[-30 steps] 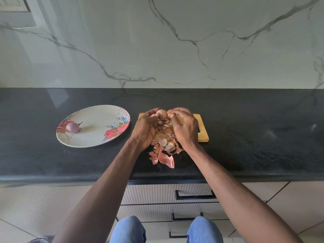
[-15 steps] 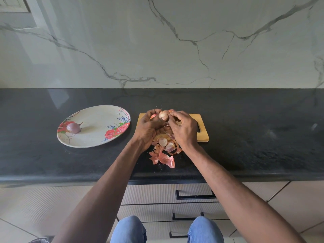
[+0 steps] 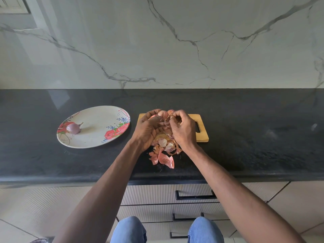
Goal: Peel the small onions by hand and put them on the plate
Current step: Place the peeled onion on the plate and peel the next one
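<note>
A small onion (image 3: 162, 114) with papery pink skin is held above the wooden cutting board (image 3: 203, 135). My left hand (image 3: 149, 130) cups it from the left. My right hand (image 3: 183, 128) pinches a strip of its skin at the top right. Both hands hide most of the onion. A white plate (image 3: 98, 135) with red rose prints lies to the left on the black counter. One peeled purple onion (image 3: 73, 128) rests on the plate's left side.
A heap of loose pink onion skins (image 3: 164, 151) lies on the counter below my hands, near the front edge. Marble wall stands behind the counter (image 3: 263, 137). Drawers with black handles (image 3: 195, 196) and my knees in jeans are below.
My hands have shifted slightly on the onion, the right fingers moving to pinch skin at its top. The plate, peeled onion and skin heap have not moved.
</note>
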